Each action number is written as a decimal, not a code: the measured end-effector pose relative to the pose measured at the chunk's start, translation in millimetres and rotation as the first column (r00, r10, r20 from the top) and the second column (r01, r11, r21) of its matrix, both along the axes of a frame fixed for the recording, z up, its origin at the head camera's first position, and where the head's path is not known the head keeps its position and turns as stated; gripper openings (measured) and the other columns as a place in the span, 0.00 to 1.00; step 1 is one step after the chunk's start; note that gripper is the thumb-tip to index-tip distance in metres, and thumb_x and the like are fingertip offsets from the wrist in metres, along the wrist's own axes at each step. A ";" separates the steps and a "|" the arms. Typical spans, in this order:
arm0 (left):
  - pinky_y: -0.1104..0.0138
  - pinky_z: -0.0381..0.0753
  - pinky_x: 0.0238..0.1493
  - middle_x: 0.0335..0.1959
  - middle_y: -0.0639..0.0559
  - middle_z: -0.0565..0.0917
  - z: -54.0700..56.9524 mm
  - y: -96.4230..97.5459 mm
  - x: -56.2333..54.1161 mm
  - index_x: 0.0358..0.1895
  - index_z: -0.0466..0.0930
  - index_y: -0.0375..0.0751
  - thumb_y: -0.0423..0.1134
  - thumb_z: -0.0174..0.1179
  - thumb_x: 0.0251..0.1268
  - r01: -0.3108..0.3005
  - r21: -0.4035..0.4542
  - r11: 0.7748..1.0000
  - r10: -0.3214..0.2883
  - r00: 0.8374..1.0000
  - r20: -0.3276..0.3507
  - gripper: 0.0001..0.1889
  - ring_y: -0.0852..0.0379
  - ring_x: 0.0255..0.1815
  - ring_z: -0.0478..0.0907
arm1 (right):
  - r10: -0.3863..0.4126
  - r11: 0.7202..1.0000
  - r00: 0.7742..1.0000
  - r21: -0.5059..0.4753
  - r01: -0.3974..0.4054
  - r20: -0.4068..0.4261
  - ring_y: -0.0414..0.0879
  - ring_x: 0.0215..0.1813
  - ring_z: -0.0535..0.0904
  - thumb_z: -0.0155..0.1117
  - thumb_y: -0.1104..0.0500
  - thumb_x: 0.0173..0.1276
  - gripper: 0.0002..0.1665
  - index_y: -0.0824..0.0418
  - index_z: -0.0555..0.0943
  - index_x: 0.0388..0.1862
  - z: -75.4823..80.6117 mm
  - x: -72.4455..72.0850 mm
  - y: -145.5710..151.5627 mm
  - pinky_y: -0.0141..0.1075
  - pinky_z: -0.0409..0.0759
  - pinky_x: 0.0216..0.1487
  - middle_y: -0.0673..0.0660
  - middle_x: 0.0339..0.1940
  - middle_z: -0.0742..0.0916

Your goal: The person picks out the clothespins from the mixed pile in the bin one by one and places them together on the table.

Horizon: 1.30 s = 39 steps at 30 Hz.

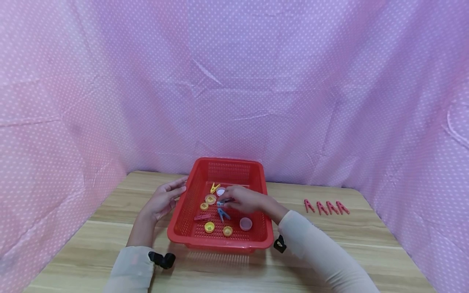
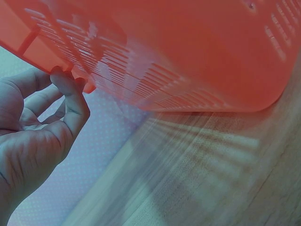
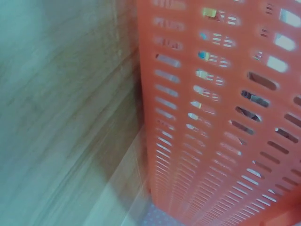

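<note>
A red perforated plastic basket (image 1: 220, 243) stands on the wooden table. At its left rim is my left hand (image 1: 163, 199); the left wrist view shows the thumb and bent fingers gripping the lip from outside. My right hand (image 1: 243, 199) reaches down inside, pinching a small dark grey and pale blue piece (image 1: 220, 203) whose shape is mostly hidden by the fingers. Just below lies a blue clothespin (image 1: 222, 214). Around them are a yellow clothespin (image 1: 214, 188), a pink clothespin (image 1: 202, 217), and several bottle caps, including a yellow cap (image 1: 209, 227) and a clear pinkish cap (image 1: 246, 224).
Several pink clothespins (image 1: 322, 208) lie in a row on the table (image 1: 304, 252), right of the basket. Behind and at both sides hangs a pink-purple dotted cloth (image 1: 234, 101). The right wrist view is filled by the basket's slotted side wall (image 3: 211, 141) and tabletop.
</note>
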<state>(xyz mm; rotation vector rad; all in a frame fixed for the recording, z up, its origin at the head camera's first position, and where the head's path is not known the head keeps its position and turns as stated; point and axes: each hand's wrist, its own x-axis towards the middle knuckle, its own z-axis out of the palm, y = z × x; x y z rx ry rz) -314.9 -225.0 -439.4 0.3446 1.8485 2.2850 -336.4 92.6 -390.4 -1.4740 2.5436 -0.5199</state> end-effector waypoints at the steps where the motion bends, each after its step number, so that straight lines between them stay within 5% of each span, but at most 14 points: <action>1: 0.62 0.87 0.50 0.67 0.43 0.78 0.0 0.2 0.1 0.79 0.59 0.33 0.33 0.55 0.79 0.000 0.001 1.000 0.000 1.000 0.000 0.30 0.56 0.53 0.84 | -0.006 1.000 1.000 -0.002 0.006 -0.006 0.38 0.57 0.80 0.66 0.60 0.75 0.18 0.56 0.85 0.62 0.4 0.2 0.4 0.33 0.80 0.61 0.47 0.54 0.86; 10: 0.61 0.88 0.50 0.66 0.44 0.78 0.2 0.5 0.9 0.79 0.60 0.34 0.35 0.56 0.79 -0.012 -0.007 1.000 0.012 1.000 0.019 0.30 0.56 0.52 0.85 | -0.024 1.000 0.993 -0.021 0.022 -0.119 0.41 0.58 0.79 0.66 0.59 0.75 0.19 0.55 0.84 0.63 10.4 1.6 5.4 0.37 0.79 0.64 0.47 0.54 0.86; 25: 0.61 0.88 0.50 0.60 0.49 0.82 3.1 1.5 3.1 0.79 0.58 0.33 0.32 0.55 0.79 -0.012 0.016 1.000 0.012 1.000 0.023 0.30 0.57 0.51 0.85 | -0.062 0.992 0.986 -0.122 0.043 -0.156 0.42 0.50 0.81 0.68 0.59 0.73 0.17 0.59 0.86 0.59 21.8 -5.6 37.8 0.40 0.84 0.54 0.49 0.48 0.87; 39: 0.63 0.88 0.48 0.57 0.51 0.84 2.1 2.7 2.5 0.79 0.55 0.30 0.31 0.54 0.79 0.003 0.040 0.999 -0.003 1.000 0.001 0.31 0.57 0.49 0.85 | -0.150 0.957 0.973 -0.273 0.098 -0.176 0.45 0.48 0.84 0.69 0.65 0.71 0.14 0.64 0.86 0.55 25.6 -10.8 93.9 0.39 0.86 0.49 0.55 0.47 0.88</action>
